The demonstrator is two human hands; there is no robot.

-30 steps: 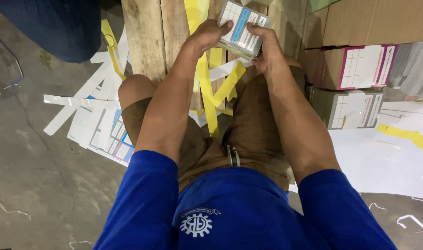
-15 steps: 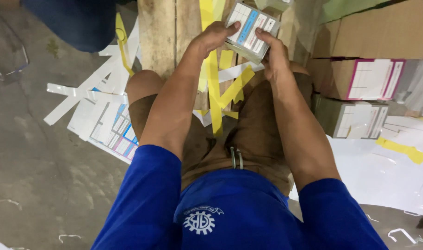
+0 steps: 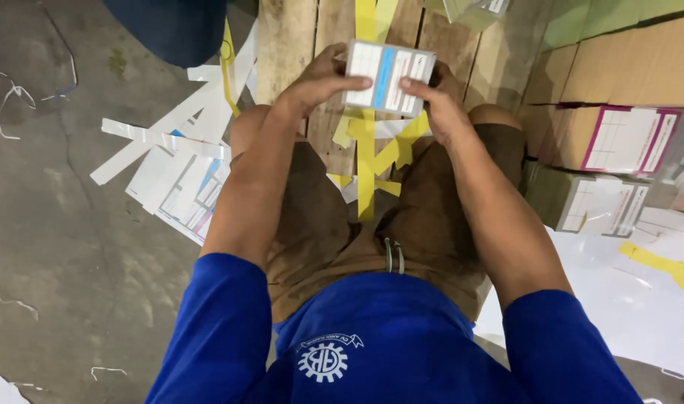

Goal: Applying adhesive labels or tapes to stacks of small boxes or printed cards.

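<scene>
Hands pinch one small white-and-blue box (image 3: pixel 387 77): left grip (image 3: pixel 317 81) and right grip (image 3: pixel 434 105) at opposite ends, yellow strap (image 3: pixel 366 161) below.

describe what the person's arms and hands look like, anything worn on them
Both arms are bare from just above the elbow down. Each upper arm is covered by a short blue sleeve of a T-shirt that has a white gear-shaped emblem on the chest. The left hand and right hand are ungloved; no watch, ring or wristband shows.

Wooden pallet (image 3: pixel 286 45) on a grey concrete floor (image 3: pixel 57 224).
Yellow strapping (image 3: pixel 366 150) runs along its planks; white paper sheets (image 3: pixel 170 187) litter the floor beside it.
</scene>
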